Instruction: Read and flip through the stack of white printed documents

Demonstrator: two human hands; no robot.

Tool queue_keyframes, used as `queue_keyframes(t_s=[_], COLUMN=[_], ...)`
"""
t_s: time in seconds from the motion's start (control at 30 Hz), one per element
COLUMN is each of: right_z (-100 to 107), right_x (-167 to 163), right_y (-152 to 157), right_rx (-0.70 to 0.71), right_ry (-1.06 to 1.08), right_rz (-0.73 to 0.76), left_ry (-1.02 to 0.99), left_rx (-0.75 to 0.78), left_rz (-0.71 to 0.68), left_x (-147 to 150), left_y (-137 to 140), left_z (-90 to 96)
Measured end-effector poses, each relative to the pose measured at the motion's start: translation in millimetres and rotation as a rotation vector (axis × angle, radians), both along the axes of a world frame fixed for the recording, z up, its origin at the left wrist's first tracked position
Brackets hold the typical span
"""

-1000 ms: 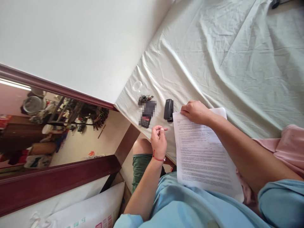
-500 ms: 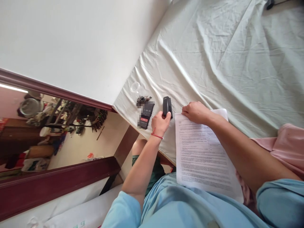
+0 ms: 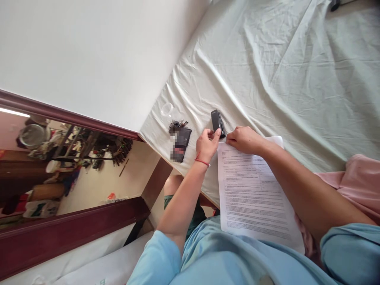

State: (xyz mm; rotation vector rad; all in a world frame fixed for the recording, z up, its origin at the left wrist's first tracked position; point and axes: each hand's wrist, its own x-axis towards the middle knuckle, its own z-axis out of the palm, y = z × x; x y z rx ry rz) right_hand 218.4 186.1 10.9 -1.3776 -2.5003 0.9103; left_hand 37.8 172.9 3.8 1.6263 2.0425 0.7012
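A black stapler (image 3: pixel 217 122) points away from me on the pale green sheet, and my left hand (image 3: pixel 209 141) grips its near end between thumb and fingers. Just to its right, printed paper sheets (image 3: pixel 246 186) lie partly over my lap. My right hand (image 3: pixel 242 139) is closed at the top edge of the paper, fingers curled on its upper left corner. The stapler's near end is close to that corner; whether they touch I cannot tell.
Left of my left hand lies a dark phone (image 3: pixel 181 142) with a bunch of small dark items (image 3: pixel 178 126) and a clear round object (image 3: pixel 167 109) beyond it. A pink cloth (image 3: pixel 356 178) is by my right arm. A white wall (image 3: pixel 89 51) borders the sheet.
My left hand has shifted right with the stapler, bringing it nearer the paper's corner and turning its far end. My right hand has hardly moved.
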Motion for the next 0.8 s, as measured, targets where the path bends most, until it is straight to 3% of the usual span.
queue_keyframes(t_s=[0.1, 0.2, 0.3, 0.6, 0.8], right_z=[3.6, 5.0, 3.5, -1.8, -4.0], right_x=[2.4, 3.2, 1.7, 1.7, 1.0], right_y=[0.2, -0.1, -0.6, 1.1, 1.2], right_rx=[-0.012, -0.025, -0.017, -0.013, -0.003], right_ry=[0.064, 0.07, 0.07, 0.068, -0.006], right_rz=[-0.02, -0.036, -0.032, -0.038, -0.039], left_ry=[-0.166, -0.421, -0.579, -0.748, -0.695], left_rx=[0.034, -0.101, -0.141, -0.136, -0.145], left_rz=[0.018, 0.034, 0.068, 0.167, 0.288], left_x=[-13.4, -19.0, -16.0, -3.4, 4.0], left_y=[-22.7, -42.4, -48.6, -33.5, -30.7], left_z=[-5.9, -10.1, -12.4, -4.6, -9.1])
